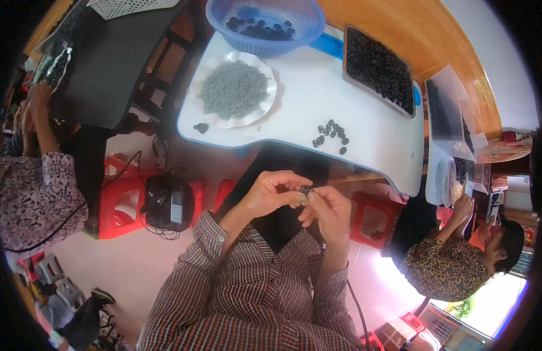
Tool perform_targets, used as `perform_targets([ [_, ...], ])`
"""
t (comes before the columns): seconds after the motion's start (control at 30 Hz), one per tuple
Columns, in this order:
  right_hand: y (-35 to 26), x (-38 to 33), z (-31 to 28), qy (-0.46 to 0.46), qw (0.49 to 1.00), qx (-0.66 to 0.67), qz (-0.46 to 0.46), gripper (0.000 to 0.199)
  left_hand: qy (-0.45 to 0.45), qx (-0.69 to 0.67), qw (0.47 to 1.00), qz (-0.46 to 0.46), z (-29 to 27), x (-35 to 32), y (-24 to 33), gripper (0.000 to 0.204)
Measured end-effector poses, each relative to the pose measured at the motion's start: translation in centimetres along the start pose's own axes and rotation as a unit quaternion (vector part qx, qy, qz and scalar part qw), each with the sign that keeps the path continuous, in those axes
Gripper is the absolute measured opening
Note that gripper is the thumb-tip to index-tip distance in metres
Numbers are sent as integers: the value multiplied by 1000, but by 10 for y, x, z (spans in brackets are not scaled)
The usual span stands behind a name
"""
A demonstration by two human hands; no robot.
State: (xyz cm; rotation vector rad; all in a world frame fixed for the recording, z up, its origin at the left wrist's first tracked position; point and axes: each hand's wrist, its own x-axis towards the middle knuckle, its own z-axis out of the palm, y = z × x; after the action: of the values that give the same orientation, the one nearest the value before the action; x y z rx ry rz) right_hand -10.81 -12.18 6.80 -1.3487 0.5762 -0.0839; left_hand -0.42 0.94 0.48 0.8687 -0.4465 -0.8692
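Small black plastic part [305,189] pinched between fingertips of left hand [271,193] and right hand [328,212], both closed on it. Beyond hands, loose black pieces [330,134] on white table [294,99]; farther, white plate [270,88] with grey pins, blue basket [265,44] and brown tray [345,61] with black parts

Blue basket [268,26], white table [364,134], red stool [122,205].

Small black part [305,189] mostly hidden between fingertips [294,188].
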Motion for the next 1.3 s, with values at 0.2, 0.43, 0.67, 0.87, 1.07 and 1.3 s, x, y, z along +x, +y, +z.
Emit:
perform_targets([
  [0.2,0,0,-1,-9,1000,-11,-11,10,-3,8,1000,-13,0,0,0,27],
  [0.43,1,0,-3,-22,999,-23,-4,12,-20,34,999,-18,-4,0,5,26],
  [0.67,6,0,-6,-36,999,13,3,16,-26,11,999,-22,-5,-1,6,25],
  [0.87,8,0,-5,-39,998,46,-8,16,-18,-13,999,-27,-6,-1,3,25],
  [1.07,11,1,-5,-48,998,51,-3,16,-15,-28,999,-28,-5,-3,2,26],
  [1.3,9,0,0,-19,997,69,0,14,4,-46,999,-24,-2,-4,0,27],
])
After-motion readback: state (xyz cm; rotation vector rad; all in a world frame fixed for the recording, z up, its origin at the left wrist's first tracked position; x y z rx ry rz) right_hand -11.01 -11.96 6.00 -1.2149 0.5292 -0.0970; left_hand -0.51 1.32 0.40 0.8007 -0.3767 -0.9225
